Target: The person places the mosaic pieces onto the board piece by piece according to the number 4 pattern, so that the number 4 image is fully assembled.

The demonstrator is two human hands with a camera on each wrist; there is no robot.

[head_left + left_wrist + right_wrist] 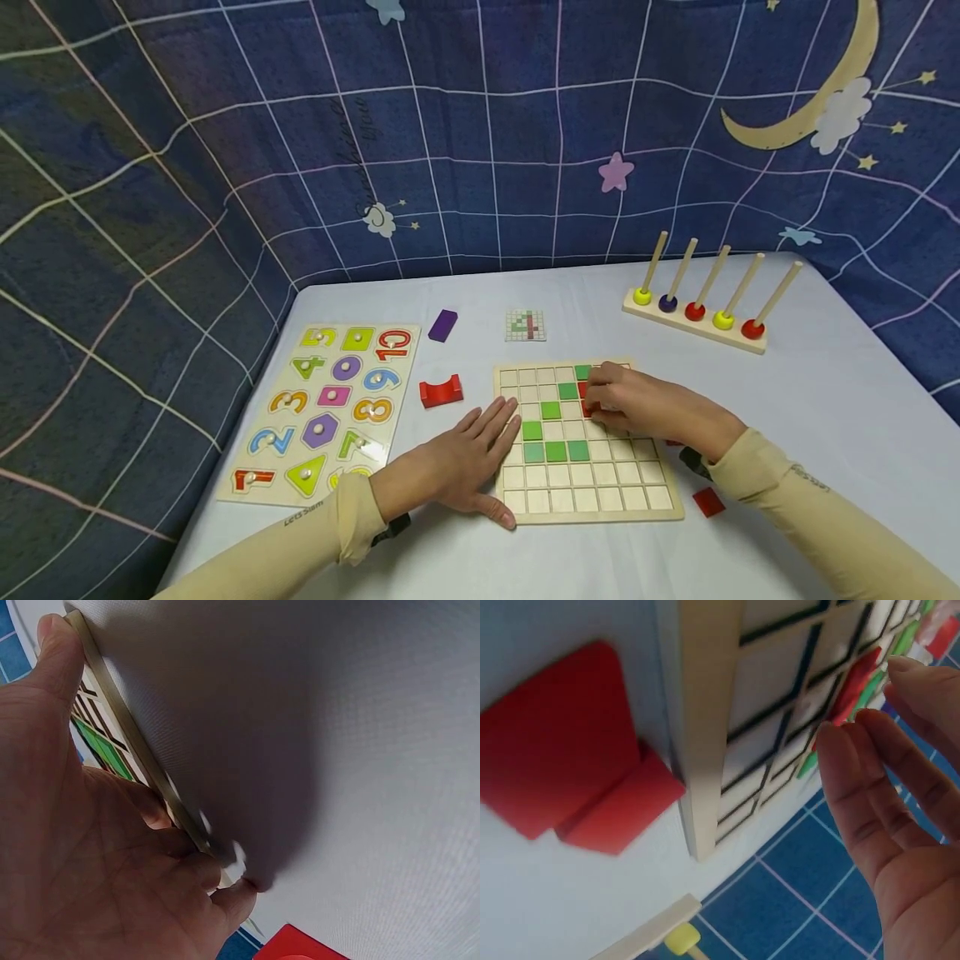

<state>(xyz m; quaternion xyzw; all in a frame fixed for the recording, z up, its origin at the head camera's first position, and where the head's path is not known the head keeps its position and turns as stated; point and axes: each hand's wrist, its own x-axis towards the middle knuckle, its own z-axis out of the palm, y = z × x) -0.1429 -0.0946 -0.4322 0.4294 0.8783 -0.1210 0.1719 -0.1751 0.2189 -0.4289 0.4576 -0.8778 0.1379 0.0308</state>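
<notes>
A square wooden grid board (592,500) lies on the table with several green tiles (556,451) and red in its cells. My left hand (472,458) rests flat at the board's left edge, fingers spread, thumb at the near corner. In the left wrist view its fingers touch the board's wooden rim (124,712). Over the upper right of the grid is my right hand (645,404), its fingertips at a red tile (853,686) in the board. Thumb and fingers stand apart there, with no tile visible between them. Part of that red column is hidden beneath the hand.
Loose red tiles (708,502) lie right of the board. Behind it is a small pattern card (526,326). A number puzzle board (285,450), a red arch block (441,392) and a purple block (442,326) are left. A peg stand (705,327) with coloured beads stands back right.
</notes>
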